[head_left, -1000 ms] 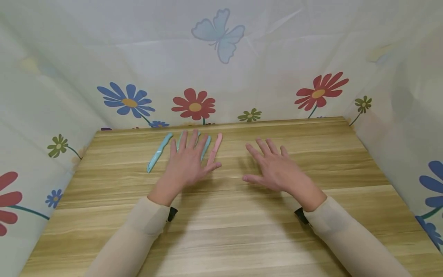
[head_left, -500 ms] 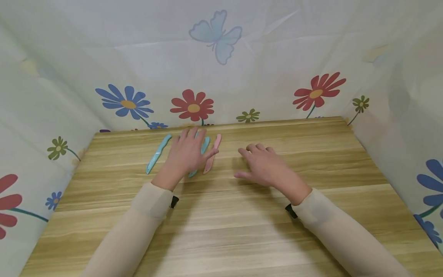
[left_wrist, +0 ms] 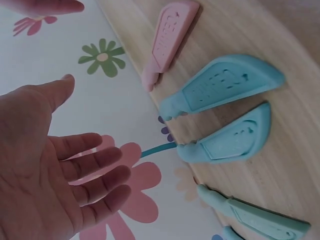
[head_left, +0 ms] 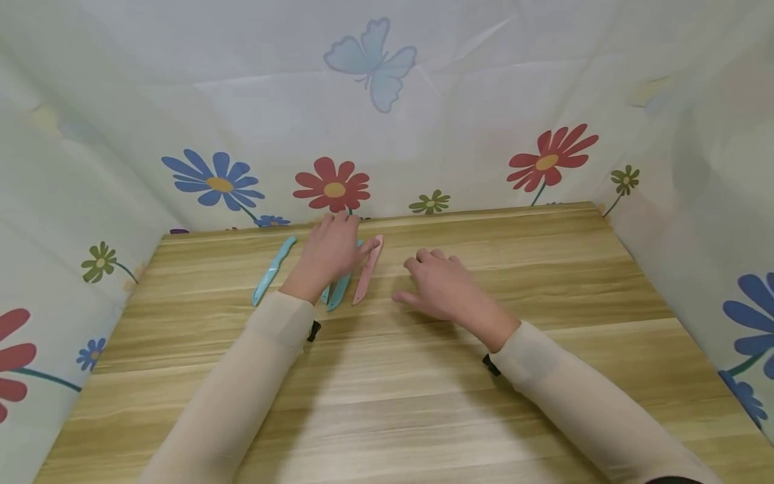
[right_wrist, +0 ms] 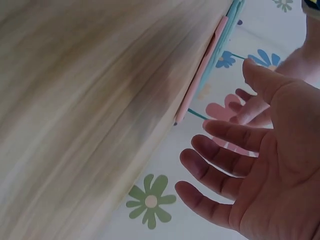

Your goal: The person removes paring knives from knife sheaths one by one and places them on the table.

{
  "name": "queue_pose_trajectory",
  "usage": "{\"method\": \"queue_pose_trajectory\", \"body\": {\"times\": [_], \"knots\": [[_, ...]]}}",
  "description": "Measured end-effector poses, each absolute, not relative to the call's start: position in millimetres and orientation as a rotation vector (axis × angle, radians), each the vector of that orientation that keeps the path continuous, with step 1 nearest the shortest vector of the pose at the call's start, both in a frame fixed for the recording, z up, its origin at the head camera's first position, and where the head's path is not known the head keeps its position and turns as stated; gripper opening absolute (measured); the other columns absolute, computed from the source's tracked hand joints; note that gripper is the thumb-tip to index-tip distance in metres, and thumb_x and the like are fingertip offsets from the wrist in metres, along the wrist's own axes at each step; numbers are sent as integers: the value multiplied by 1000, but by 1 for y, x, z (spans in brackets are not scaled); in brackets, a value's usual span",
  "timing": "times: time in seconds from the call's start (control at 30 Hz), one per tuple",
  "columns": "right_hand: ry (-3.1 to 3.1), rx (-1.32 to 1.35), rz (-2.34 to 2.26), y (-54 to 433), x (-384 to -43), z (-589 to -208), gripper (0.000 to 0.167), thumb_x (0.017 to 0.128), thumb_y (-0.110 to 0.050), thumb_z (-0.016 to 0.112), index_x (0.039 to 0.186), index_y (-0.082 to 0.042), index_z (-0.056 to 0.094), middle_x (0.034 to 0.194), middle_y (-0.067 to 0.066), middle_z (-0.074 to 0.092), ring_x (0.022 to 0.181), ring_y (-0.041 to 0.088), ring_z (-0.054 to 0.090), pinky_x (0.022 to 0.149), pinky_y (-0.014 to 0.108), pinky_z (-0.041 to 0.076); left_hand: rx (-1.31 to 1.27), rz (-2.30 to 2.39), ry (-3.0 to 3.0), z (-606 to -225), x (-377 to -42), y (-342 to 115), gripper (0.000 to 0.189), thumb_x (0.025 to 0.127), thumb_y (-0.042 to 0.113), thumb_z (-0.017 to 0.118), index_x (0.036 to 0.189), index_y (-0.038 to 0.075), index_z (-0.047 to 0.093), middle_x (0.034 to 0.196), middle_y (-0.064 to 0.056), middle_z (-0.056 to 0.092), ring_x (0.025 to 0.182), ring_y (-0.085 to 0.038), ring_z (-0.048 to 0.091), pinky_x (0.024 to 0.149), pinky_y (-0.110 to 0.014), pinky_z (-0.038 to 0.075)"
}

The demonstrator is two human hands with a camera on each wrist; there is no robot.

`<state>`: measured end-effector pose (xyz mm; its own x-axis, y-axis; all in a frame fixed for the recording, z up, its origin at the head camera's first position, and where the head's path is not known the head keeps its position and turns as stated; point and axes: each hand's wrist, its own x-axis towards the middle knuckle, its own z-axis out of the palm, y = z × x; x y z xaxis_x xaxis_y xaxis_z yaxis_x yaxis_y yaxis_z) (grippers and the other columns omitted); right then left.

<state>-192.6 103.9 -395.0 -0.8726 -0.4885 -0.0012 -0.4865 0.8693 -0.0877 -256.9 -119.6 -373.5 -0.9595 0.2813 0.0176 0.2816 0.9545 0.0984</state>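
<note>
My left hand [head_left: 331, 250] hovers over a row of plastic knives, its fingers loosely bent and holding nothing. In the left wrist view, a pink knife [left_wrist: 172, 37], a large blue knife [left_wrist: 225, 82], a smaller blue knife [left_wrist: 230, 140] and a green knife [left_wrist: 265, 220] lie apart on the wood, with a gap between them and my palm. The head view has a light-blue knife [head_left: 274, 272] left of that hand, which partly covers the middle ones. To the right of the pink knife, my right hand [head_left: 444, 286] hangs above the table, empty, fingers slightly bent.
The wood-grain table [head_left: 387, 403] ends at a back edge close behind the knives. White sheeting [head_left: 471, 101] printed with flowers and a butterfly encloses it at the back and both sides.
My left hand has moved forward, toward the table's back edge, uncovering the knives' near ends. My right hand has drifted left. Both hands' spread fingers have relaxed and bent. The knives stay in place.
</note>
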Motion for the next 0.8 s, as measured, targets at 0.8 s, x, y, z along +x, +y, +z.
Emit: {"method": "queue_pose_trajectory", "body": {"times": [0.8], "knots": [[3017, -594, -269, 68, -197, -401, 51, 103, -52, 66, 124, -7, 74, 118, 12, 69, 106, 34, 67, 87, 53, 58, -358, -192, -3221, -396, -312, -89, 36, 104, 42, 65, 97, 7, 71, 111, -12, 70, 112, -37, 65, 98, -53, 52]]}}
